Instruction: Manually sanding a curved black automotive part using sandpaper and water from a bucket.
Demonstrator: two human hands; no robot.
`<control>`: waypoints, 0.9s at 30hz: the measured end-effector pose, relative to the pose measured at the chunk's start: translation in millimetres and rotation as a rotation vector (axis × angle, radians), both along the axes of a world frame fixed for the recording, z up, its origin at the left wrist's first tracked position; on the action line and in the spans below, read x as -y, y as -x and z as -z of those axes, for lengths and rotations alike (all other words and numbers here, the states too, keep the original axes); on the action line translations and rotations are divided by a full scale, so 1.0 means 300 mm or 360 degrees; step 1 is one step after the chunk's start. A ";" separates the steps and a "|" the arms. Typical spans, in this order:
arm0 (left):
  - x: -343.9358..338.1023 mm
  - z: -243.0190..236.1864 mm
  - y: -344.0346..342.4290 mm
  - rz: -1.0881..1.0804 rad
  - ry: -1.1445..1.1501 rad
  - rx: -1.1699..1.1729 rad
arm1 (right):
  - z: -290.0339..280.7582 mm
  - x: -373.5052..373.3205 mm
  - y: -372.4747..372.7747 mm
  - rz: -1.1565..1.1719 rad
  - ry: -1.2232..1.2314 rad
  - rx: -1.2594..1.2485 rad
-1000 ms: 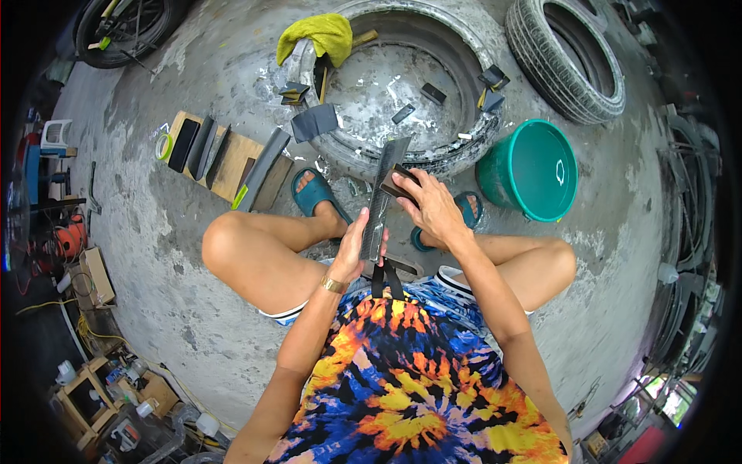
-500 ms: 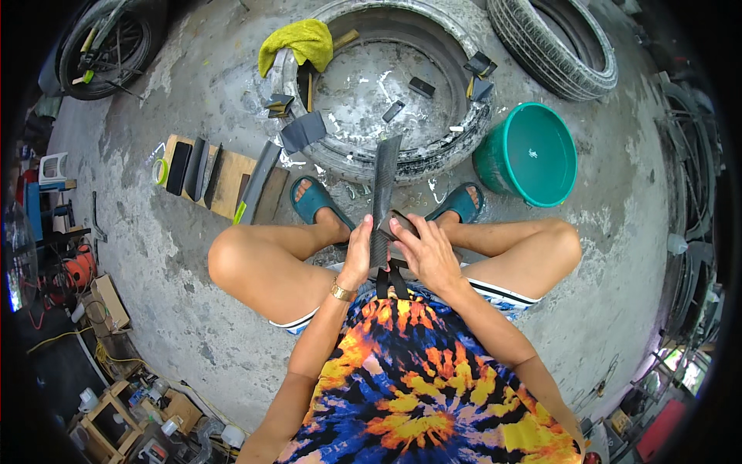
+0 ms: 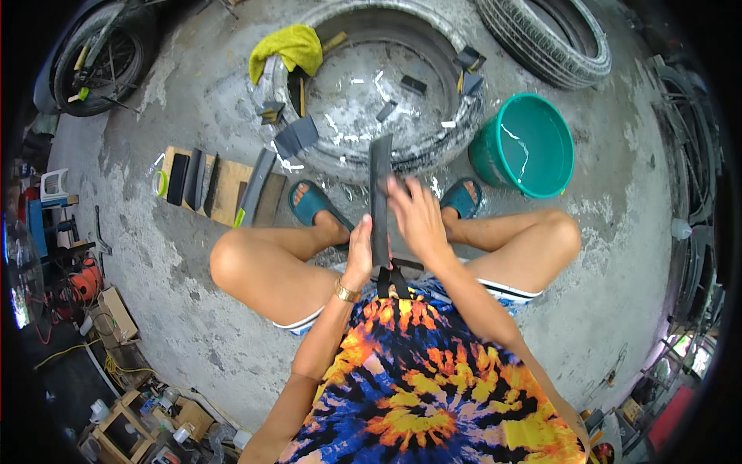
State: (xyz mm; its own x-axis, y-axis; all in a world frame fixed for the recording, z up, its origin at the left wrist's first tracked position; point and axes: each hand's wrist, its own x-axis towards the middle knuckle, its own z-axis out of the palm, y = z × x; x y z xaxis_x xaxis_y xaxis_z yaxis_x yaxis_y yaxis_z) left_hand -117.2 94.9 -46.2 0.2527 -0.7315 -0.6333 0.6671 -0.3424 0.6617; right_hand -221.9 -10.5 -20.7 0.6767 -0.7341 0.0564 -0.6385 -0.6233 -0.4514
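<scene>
A long, dark, slightly curved strip (image 3: 379, 209) stands lengthwise in front of me, its near end by my lap. My left hand (image 3: 359, 251) holds it along the left edge, palm to its side, fingers pointing away. On the other side, my right hand (image 3: 418, 216) has its fingers bent against the strip's upper right part. Those fingertips are blurred. The dark flat block seen in them half a second ago is now hidden or lost in the blur.
Beyond my feet lies a big tyre (image 3: 272, 85) with a yellow-green cloth (image 3: 287, 54) and dark sheet pieces on its rim. A green bucket (image 3: 533, 147) holds liquid at the right. At the left, several dark strips lie on a wooden board (image 3: 225, 182). Another tyre (image 3: 549, 42) lies far right.
My right hand has slid away from me along the strip, from its lower part toward its far end. The strip has turned a little; my left hand stays nearly in place.
</scene>
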 end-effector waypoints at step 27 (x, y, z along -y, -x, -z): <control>-0.021 -0.051 -0.065 0.0001 0.0035 0.0142 | -0.050 -0.062 0.027 -0.0482 -0.0087 0.0199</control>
